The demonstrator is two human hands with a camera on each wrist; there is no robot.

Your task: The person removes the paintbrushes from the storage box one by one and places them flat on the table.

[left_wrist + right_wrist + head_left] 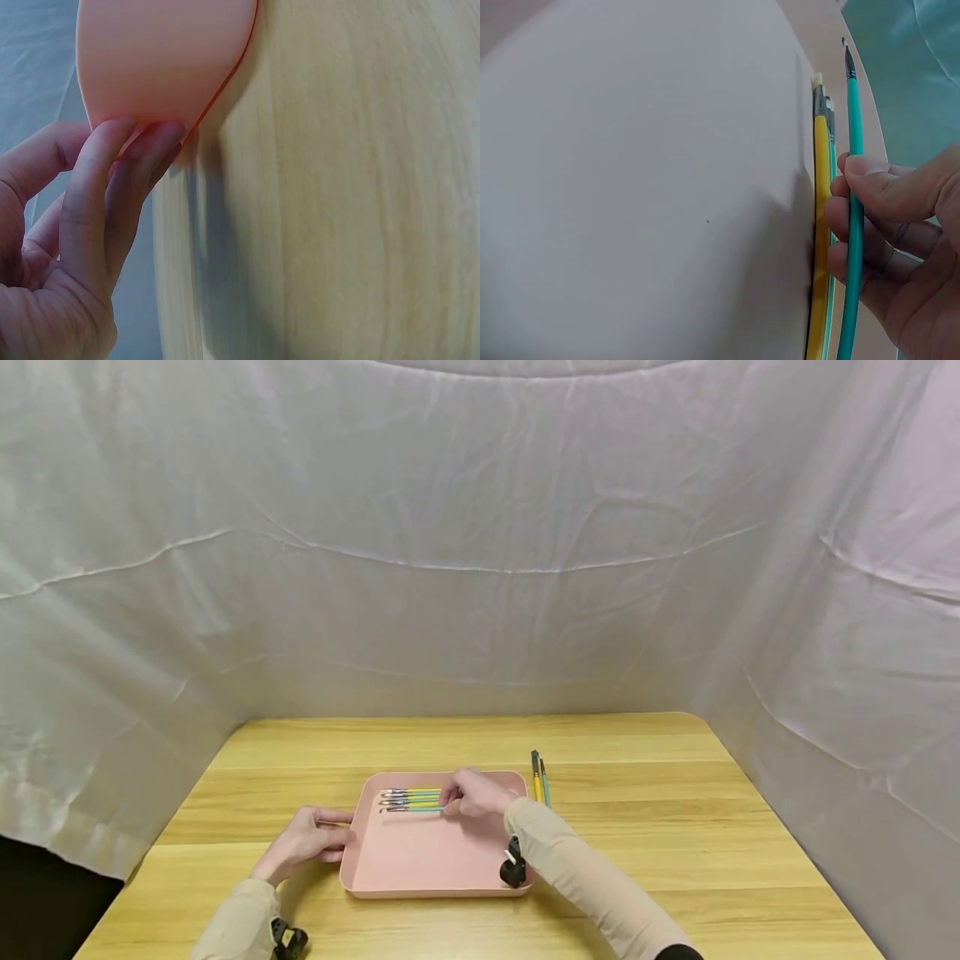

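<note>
A pink tray (420, 860) lies on the wooden table (675, 827). Several yellow and teal paintbrushes (411, 799) lie side by side in its far part. My right hand (474, 795) pinches a teal paintbrush (850, 217) between thumb and fingers, just above the row of brushes (821, 225) in the tray. My left hand (303, 843) rests at the tray's left edge, its fingertips (142, 146) touching the pink rim (165, 67).
Two more brushes (540, 777), one yellow and one teal, lie on the table just right of the tray. White cloth (480, 568) walls the table on three sides. The table's left edge (161, 285) runs close to my left hand.
</note>
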